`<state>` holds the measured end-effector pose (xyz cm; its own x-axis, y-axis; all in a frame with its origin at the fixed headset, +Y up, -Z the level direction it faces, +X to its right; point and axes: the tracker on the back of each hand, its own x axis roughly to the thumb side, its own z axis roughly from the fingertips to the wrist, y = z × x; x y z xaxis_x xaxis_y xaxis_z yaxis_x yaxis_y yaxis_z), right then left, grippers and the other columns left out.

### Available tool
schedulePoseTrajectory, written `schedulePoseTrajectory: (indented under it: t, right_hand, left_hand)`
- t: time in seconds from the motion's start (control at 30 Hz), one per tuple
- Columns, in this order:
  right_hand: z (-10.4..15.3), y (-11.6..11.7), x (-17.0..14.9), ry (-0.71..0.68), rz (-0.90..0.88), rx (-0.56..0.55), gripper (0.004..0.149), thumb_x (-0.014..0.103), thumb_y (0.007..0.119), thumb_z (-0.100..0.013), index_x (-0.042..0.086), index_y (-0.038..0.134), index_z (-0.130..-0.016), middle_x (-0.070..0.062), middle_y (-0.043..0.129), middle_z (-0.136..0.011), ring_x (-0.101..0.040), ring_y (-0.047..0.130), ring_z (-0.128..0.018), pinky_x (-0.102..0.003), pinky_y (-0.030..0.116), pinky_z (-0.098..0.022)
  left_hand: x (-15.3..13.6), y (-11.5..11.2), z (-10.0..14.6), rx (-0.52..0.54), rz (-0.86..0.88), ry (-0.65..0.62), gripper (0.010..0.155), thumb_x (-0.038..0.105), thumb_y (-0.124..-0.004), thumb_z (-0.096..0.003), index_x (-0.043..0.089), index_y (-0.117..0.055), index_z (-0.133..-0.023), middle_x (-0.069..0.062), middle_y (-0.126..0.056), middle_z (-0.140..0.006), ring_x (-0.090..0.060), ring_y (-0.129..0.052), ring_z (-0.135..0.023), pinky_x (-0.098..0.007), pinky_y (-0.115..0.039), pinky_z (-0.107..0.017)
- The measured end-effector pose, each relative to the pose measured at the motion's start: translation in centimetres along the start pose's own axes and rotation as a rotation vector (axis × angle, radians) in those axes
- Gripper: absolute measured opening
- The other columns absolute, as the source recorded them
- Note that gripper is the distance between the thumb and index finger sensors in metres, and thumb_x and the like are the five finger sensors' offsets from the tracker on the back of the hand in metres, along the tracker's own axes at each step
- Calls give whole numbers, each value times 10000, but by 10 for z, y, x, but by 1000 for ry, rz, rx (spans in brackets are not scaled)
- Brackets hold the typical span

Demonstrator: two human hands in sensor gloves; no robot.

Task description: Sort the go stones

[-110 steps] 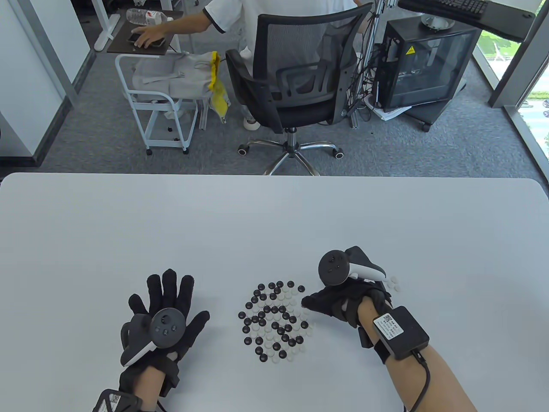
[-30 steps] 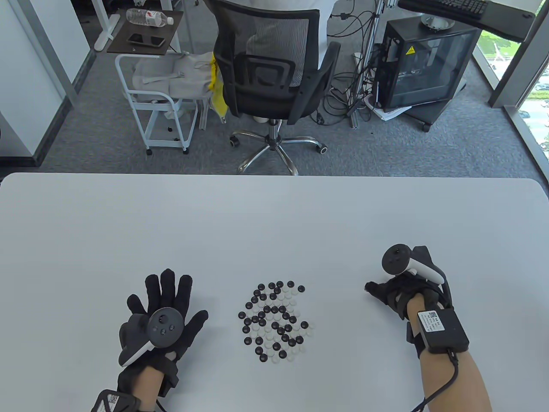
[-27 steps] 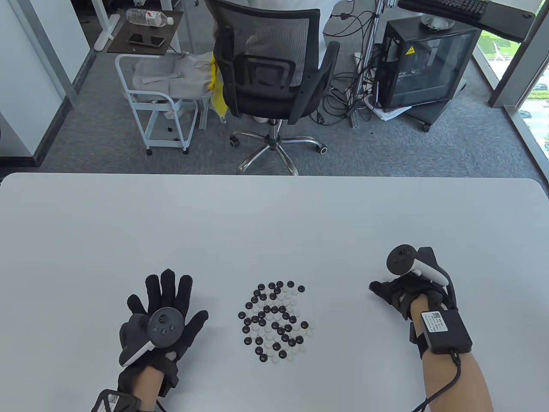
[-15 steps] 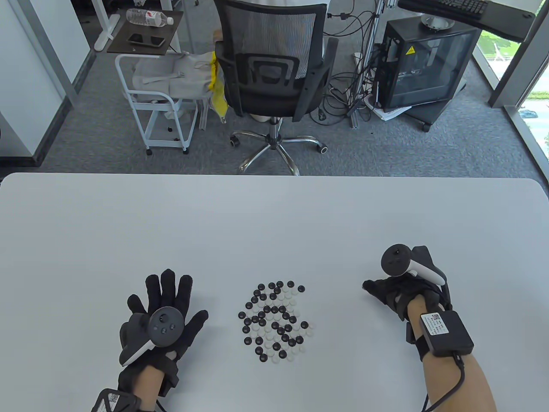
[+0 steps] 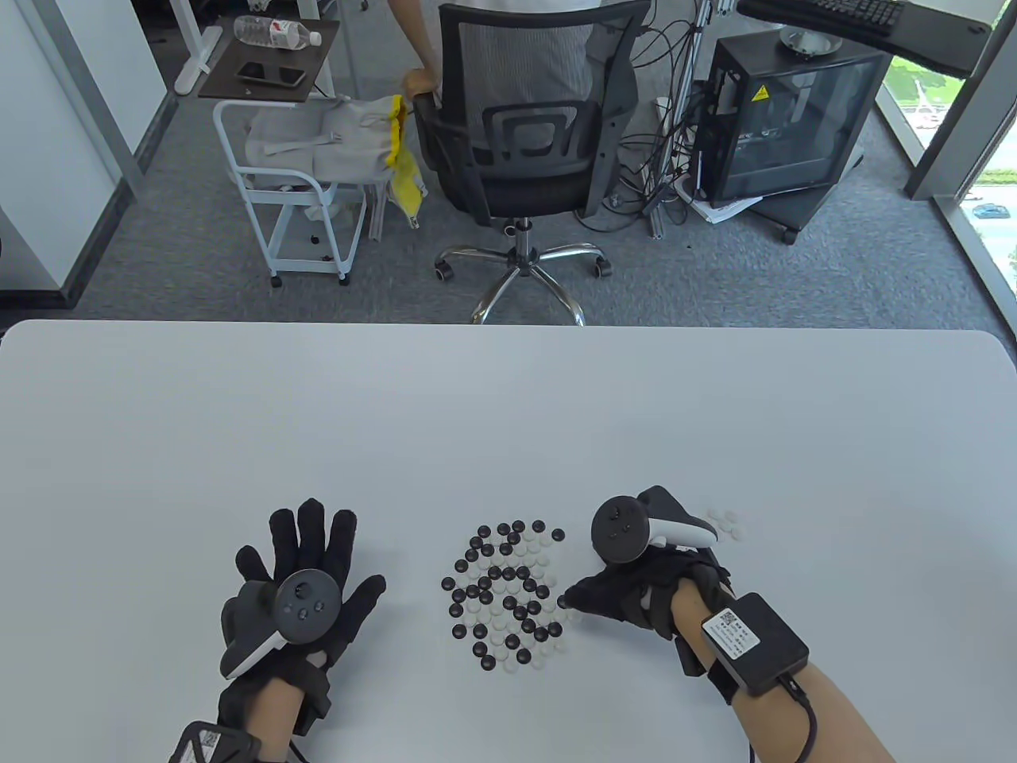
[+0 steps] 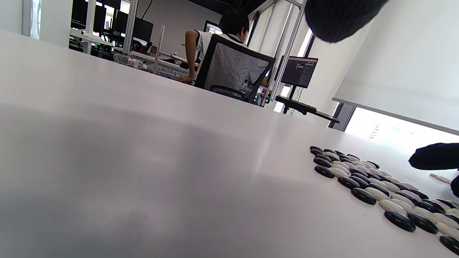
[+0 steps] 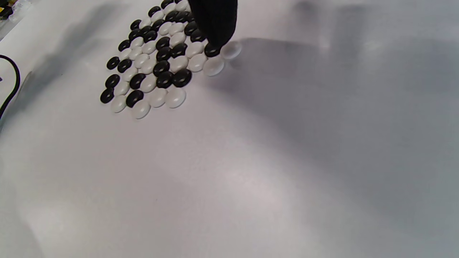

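A mixed pile of black and white Go stones (image 5: pixel 508 596) lies on the white table (image 5: pixel 508 413) between my hands. A small group of white stones (image 5: pixel 725 524) lies apart to the right, behind my right hand's tracker. My right hand (image 5: pixel 567 602) reaches in from the right, its fingertips at the pile's right edge. In the right wrist view one fingertip (image 7: pixel 215 37) comes down on a black stone (image 7: pixel 211 51) beside a white stone (image 7: pixel 231 49); no stone shows pinched. My left hand (image 5: pixel 298 572) rests flat on the table left of the pile, fingers spread.
In the left wrist view the pile (image 6: pixel 376 186) lies low at the right, with my right hand's fingertip (image 6: pixel 434 161) beyond it. Past the table's far edge stand an office chair (image 5: pixel 516 159) with a person at it and a white cart (image 5: pixel 294 175).
My right hand has moved left, from the small white group at the right back to the right edge of the mixed pile. My left hand has not moved.
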<state>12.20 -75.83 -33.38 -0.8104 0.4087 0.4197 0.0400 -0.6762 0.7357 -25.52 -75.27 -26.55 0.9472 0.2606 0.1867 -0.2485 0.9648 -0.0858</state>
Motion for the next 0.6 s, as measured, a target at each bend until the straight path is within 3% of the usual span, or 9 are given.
schedulePoseTrajectory:
  t: [0.2, 0.4, 0.6]
  right_hand:
    - [-1, -1, -13, 69, 0, -8, 678, 501, 513, -619, 74, 674, -1121, -439, 137, -1149, -722, 8, -930, -936, 181, -565]
    - [34, -14, -80, 259, -137, -89, 684, 501, 512, -620, 63, 703, -1110, -446, 148, -1150, -727, 7, -927, -940, 178, -560]
    - [71, -12, -135, 401, -237, -176, 676, 501, 513, -619, 81, 680, -1121, -449, 128, -1147, -726, -6, -926, -940, 166, -561]
  left_hand:
    - [-1, 1, 1, 7, 9, 0, 848, 601, -585, -629, 162, -149, -1209, -304, -12, -1232, -591, 22, -1065, -864, -60, -547]
    - [-3, 1, 1, 12, 12, 1, 848, 600, -585, -629, 163, -149, -1209, -304, -11, -1232, -592, 23, -1065, -864, -60, -547]
    - [-3, 1, 0, 12, 10, 3, 847, 599, -585, -630, 162, -147, -1209, -305, -8, -1231, -590, 26, -1065, -864, -59, -547]
